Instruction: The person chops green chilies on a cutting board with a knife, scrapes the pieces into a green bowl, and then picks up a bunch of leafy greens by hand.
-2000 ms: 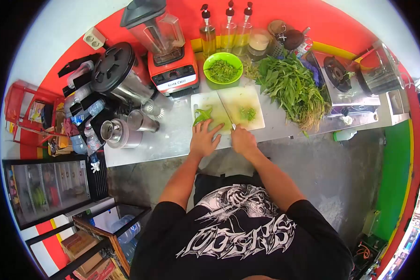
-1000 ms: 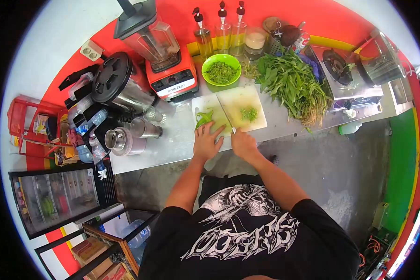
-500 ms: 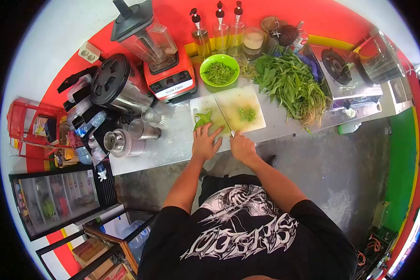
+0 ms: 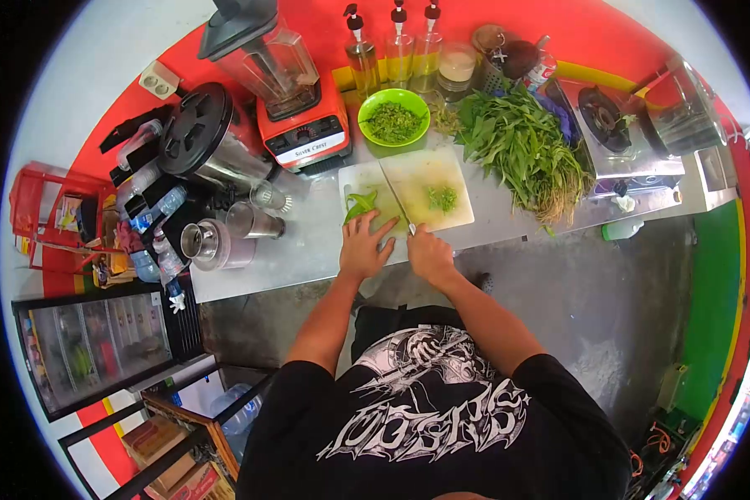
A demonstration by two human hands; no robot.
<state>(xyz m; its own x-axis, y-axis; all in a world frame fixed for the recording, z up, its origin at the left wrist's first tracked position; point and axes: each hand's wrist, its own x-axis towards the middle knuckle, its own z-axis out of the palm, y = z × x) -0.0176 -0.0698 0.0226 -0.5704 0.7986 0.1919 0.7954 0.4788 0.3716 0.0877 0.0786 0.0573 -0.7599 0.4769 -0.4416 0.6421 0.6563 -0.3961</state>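
A white cutting board [image 4: 450, 169] lies on the counter. At its left side is a green leaf piece [image 4: 361, 202]. My left hand [image 4: 363, 248] rests on the board's near left part, fingers spread, their tips touching the leaf piece. Closed around a knife's handle, my right hand [image 4: 432, 254] is at the board's near edge. The knife [image 4: 398, 200] lies across the middle of the board, its blade pointing away from me. To the right of the blade sits a small pile of chopped greens [image 4: 442, 198]. Behind the board, a lime-green bowl [image 4: 421, 133] holds more chopped greens.
A large bunch of leafy greens [image 4: 508, 137] lies right of the board, beside a gas stove [image 4: 612, 125]. A red blender [image 4: 304, 133] stands behind left, near metal cups [image 4: 254, 220] and a black-lidded container [image 4: 200, 133]. Pump bottles [image 4: 362, 62] line the red wall.
My right hand and the knife have shifted slightly left, nearer my left hand. The whole view has moved a little. My left hand keeps its place by the leaf piece.
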